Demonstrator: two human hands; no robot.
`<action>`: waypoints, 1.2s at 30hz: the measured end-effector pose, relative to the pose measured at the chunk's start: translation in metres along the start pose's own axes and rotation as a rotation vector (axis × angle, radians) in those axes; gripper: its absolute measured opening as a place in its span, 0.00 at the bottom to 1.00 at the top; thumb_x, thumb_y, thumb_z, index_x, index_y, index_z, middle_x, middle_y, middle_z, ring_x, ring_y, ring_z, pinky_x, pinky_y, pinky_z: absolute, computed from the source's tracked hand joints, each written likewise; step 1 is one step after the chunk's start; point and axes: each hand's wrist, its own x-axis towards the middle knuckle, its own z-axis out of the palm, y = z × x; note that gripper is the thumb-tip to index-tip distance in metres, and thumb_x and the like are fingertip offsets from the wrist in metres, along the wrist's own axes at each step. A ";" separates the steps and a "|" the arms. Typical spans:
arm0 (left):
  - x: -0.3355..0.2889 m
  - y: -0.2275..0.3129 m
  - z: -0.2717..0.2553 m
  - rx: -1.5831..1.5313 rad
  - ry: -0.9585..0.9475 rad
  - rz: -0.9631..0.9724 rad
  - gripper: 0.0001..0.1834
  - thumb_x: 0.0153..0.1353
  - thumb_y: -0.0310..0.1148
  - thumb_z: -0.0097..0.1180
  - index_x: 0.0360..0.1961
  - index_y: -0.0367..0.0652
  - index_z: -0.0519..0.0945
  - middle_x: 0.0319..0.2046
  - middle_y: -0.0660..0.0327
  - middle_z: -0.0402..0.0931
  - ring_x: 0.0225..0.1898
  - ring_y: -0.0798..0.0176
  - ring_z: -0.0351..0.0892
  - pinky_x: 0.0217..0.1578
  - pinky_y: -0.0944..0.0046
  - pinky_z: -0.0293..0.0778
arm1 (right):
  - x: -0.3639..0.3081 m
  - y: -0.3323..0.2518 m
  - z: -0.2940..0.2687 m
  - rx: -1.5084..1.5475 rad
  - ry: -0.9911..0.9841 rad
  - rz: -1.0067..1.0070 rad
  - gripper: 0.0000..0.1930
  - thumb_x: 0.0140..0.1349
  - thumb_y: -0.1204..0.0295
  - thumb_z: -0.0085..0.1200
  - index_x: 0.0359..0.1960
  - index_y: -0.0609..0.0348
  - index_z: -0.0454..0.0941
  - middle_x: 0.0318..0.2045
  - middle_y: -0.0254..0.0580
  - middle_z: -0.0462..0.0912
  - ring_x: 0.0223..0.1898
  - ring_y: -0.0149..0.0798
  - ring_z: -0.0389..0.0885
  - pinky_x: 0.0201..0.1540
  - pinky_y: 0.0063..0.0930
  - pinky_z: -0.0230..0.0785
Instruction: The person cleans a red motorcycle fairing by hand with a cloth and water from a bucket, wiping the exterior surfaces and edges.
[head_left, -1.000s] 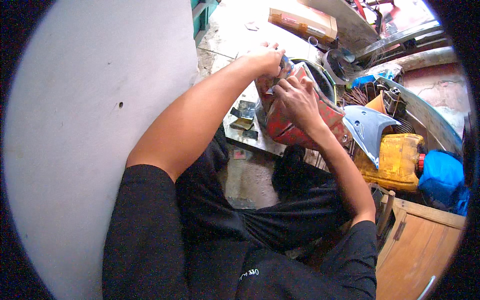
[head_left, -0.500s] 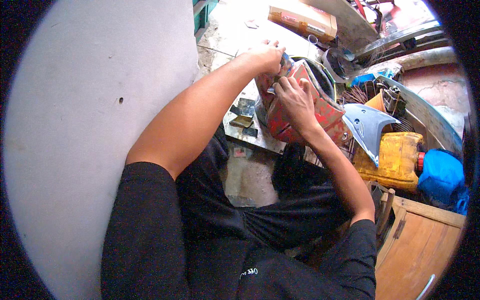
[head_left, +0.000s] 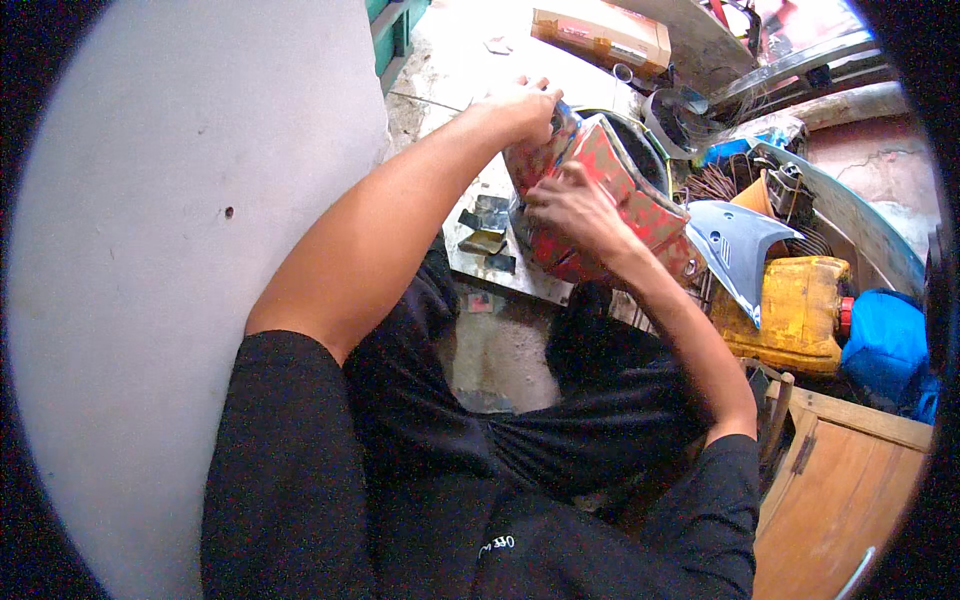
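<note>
An angular red shell [head_left: 640, 208] with worn, greyish patches and a dark opening at its upper right stands tilted in front of me. My left hand [head_left: 524, 108] is closed over its upper left edge; the fingertips are partly hidden behind it. Against the shell's near left face is my right hand [head_left: 580, 208], fingers curled and smeared by motion. Whatever it pinches there is hidden. Left of the shell, several small dark flat pieces [head_left: 490, 212] lie on the pale slab [head_left: 540, 282].
Along the right are a grey plastic panel [head_left: 740, 240], a yellow jerrycan [head_left: 785, 312], a blue bundle [head_left: 885, 340] and a wooden cabinet [head_left: 840, 480]. A cardboard box [head_left: 600, 38] lies at the back. A pale wall [head_left: 180, 280] closes off the left.
My right hand has shifted slightly left and down across the shell's face and is now blurred. My left hand keeps its hold. The whole view has shifted slightly.
</note>
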 end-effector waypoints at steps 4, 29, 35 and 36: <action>0.001 0.004 -0.006 0.023 -0.078 0.010 0.33 0.53 0.38 0.54 0.63 0.48 0.65 0.64 0.52 0.61 0.63 0.46 0.63 0.61 0.49 0.63 | -0.001 0.001 -0.010 -0.093 -0.101 0.060 0.12 0.54 0.69 0.48 0.39 0.37 0.79 0.44 0.24 0.77 0.52 0.26 0.71 0.60 0.36 0.47; 0.006 -0.004 0.010 -0.083 0.018 0.103 0.36 0.49 0.35 0.57 0.62 0.45 0.66 0.62 0.47 0.62 0.62 0.41 0.62 0.62 0.49 0.62 | -0.012 0.002 -0.012 0.042 0.006 0.121 0.10 0.54 0.67 0.50 0.35 0.40 0.82 0.39 0.24 0.79 0.46 0.28 0.75 0.56 0.38 0.53; 0.003 -0.011 0.012 -0.041 0.007 0.096 0.37 0.50 0.34 0.58 0.64 0.46 0.63 0.65 0.46 0.58 0.64 0.39 0.58 0.63 0.46 0.60 | -0.004 -0.015 -0.008 0.114 -0.054 0.008 0.10 0.55 0.68 0.48 0.36 0.42 0.81 0.39 0.26 0.79 0.48 0.27 0.75 0.58 0.36 0.52; 0.005 -0.007 0.015 -0.027 0.010 0.106 0.38 0.50 0.34 0.58 0.64 0.47 0.62 0.65 0.47 0.58 0.64 0.39 0.58 0.63 0.46 0.60 | -0.011 -0.001 -0.007 0.064 0.074 0.017 0.09 0.55 0.67 0.49 0.35 0.42 0.81 0.38 0.26 0.79 0.46 0.27 0.75 0.57 0.36 0.52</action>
